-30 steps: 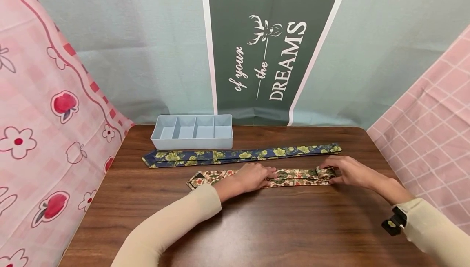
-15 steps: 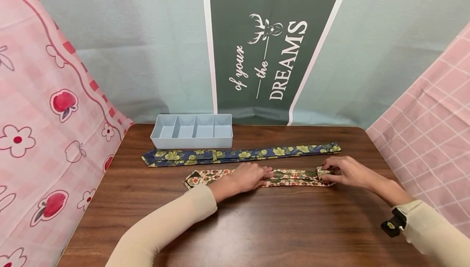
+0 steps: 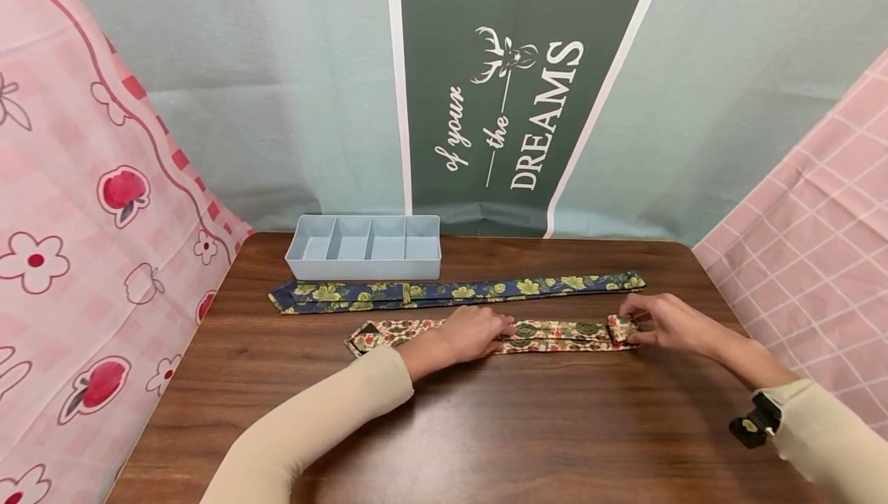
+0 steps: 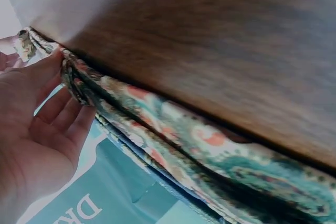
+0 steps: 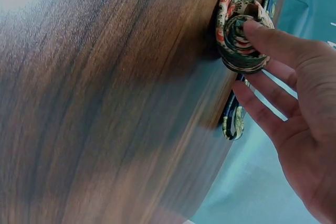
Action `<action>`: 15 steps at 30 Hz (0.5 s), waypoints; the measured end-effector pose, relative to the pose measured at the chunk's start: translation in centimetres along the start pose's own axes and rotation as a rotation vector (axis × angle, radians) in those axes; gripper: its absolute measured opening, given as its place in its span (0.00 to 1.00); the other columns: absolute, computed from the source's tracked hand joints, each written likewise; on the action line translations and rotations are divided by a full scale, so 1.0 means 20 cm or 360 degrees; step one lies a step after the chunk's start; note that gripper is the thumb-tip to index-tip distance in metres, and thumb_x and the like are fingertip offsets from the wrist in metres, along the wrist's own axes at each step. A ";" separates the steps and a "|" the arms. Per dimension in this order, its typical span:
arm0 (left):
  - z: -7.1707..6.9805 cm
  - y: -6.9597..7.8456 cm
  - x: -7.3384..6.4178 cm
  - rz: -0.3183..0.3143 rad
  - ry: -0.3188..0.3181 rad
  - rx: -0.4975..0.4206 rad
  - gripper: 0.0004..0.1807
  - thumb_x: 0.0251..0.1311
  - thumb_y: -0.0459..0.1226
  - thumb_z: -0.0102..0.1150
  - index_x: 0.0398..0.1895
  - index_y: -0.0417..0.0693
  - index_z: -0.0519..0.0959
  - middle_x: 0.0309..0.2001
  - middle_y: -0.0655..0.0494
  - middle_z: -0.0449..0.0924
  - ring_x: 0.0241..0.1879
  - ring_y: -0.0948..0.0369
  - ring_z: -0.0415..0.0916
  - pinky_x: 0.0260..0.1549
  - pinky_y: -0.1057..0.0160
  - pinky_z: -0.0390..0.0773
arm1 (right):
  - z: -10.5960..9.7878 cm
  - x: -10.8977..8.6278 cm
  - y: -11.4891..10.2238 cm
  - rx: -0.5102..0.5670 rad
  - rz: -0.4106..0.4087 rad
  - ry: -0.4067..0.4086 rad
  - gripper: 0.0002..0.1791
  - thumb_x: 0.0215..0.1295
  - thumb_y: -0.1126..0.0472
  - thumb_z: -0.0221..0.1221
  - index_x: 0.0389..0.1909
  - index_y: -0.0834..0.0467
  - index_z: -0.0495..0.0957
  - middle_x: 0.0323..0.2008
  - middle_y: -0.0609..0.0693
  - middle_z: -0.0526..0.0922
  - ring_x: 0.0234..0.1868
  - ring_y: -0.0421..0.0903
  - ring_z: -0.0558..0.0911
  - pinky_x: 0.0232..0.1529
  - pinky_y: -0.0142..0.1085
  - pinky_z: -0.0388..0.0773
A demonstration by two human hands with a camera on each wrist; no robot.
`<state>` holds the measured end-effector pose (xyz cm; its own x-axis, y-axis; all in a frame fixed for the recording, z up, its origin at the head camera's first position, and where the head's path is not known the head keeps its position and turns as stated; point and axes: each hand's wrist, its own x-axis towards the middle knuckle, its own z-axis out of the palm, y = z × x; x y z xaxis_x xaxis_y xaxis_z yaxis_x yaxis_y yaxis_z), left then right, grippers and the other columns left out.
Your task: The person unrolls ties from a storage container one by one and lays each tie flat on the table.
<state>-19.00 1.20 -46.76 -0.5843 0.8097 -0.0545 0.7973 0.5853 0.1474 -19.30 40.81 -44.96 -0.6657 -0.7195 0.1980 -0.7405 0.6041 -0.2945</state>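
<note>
A cream necktie (image 3: pixel 555 336) with a red and green pattern lies face down across the table, its pointed end to the left and its right end rolled into a coil (image 5: pixel 241 40). My right hand (image 3: pixel 671 324) holds that coil, the thumb against its spiral side and the fingers on the other. At the tie's middle my left hand (image 3: pixel 473 333) grips it, thumb and fingers on opposite edges by a loop of fabric (image 4: pixel 76 82). The left palm hides part of the tie in the head view. Behind lies a navy necktie (image 3: pixel 486 290) with yellow flowers, stretched out flat.
A pale blue box (image 3: pixel 364 269) with several compartments stands at the back left of the wooden table (image 3: pixel 499 427). Cloth curtains (image 3: pixel 333 103) hang behind the table and along both sides. A black strap device (image 3: pixel 756 421) sits on my right wrist.
The cream necktie and my left hand have shifted slightly left. My right hand has turned the coil and moved a little to the right with it. The navy tie and box stay put.
</note>
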 end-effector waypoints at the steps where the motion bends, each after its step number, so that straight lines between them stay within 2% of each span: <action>1: 0.00 0.00 0.01 -0.0002 -0.0001 -0.0001 0.21 0.75 0.45 0.63 0.69 0.59 0.83 0.67 0.62 0.82 0.56 0.58 0.86 0.48 0.58 0.87 | 0.00 0.00 0.00 0.0002 -0.0006 -0.0007 0.28 0.43 0.72 0.82 0.46 0.58 0.82 0.39 0.45 0.88 0.39 0.40 0.89 0.36 0.35 0.87; 4: -0.01 0.02 0.03 -0.0003 0.0005 0.0018 0.18 0.73 0.44 0.66 0.63 0.60 0.86 0.63 0.64 0.85 0.52 0.60 0.88 0.43 0.58 0.88 | -0.01 0.00 0.01 -0.0032 -0.0065 -0.0007 0.37 0.41 0.72 0.83 0.56 0.62 0.81 0.44 0.51 0.90 0.41 0.43 0.89 0.36 0.39 0.87; 6: -0.01 0.03 0.04 0.0007 0.0018 0.0033 0.16 0.73 0.43 0.66 0.61 0.59 0.87 0.62 0.63 0.85 0.50 0.60 0.88 0.43 0.58 0.88 | -0.01 0.00 0.02 -0.0067 -0.0132 -0.0005 0.40 0.40 0.73 0.82 0.60 0.62 0.81 0.48 0.53 0.90 0.43 0.44 0.88 0.35 0.37 0.86; 8: -0.02 0.05 0.06 0.0019 0.0013 0.0027 0.19 0.74 0.44 0.65 0.65 0.58 0.85 0.67 0.61 0.82 0.56 0.59 0.86 0.49 0.58 0.87 | -0.02 0.00 0.03 -0.0098 -0.0202 0.0003 0.40 0.39 0.75 0.81 0.60 0.61 0.83 0.50 0.52 0.90 0.42 0.41 0.87 0.36 0.31 0.82; 9: -0.02 0.06 0.07 0.0024 0.0004 0.0021 0.21 0.75 0.45 0.63 0.68 0.57 0.82 0.70 0.59 0.79 0.61 0.58 0.84 0.53 0.58 0.85 | -0.02 0.00 0.03 -0.0110 -0.0227 0.0002 0.40 0.38 0.75 0.81 0.60 0.61 0.83 0.50 0.52 0.90 0.41 0.39 0.86 0.41 0.26 0.80; 11: -0.01 0.07 0.08 0.0033 -0.0014 -0.0005 0.26 0.77 0.47 0.60 0.75 0.57 0.76 0.75 0.56 0.73 0.68 0.57 0.78 0.60 0.58 0.82 | -0.01 0.00 0.04 -0.0130 -0.0272 0.0001 0.40 0.37 0.77 0.80 0.58 0.60 0.85 0.51 0.50 0.90 0.42 0.42 0.86 0.52 0.18 0.73; 13: 0.01 0.08 0.09 0.0050 -0.0040 -0.0022 0.29 0.79 0.48 0.57 0.80 0.59 0.70 0.79 0.54 0.67 0.72 0.56 0.73 0.66 0.58 0.78 | -0.01 0.00 0.05 -0.0147 -0.0301 -0.0002 0.39 0.36 0.78 0.80 0.56 0.58 0.86 0.50 0.48 0.89 0.41 0.40 0.84 0.55 0.15 0.69; 15: 0.02 0.08 0.10 0.0064 -0.0054 -0.0025 0.29 0.80 0.49 0.56 0.80 0.61 0.69 0.80 0.54 0.65 0.72 0.55 0.73 0.65 0.58 0.78 | -0.01 -0.01 0.05 -0.0132 -0.0317 -0.0011 0.37 0.36 0.78 0.80 0.55 0.57 0.87 0.48 0.47 0.87 0.40 0.41 0.83 0.54 0.15 0.71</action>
<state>-18.86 3.74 -47.10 -0.5463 0.8336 -0.0815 0.8173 0.5518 0.1657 -19.95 41.57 -45.14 -0.5049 -0.8297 0.2379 -0.8626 0.4755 -0.1725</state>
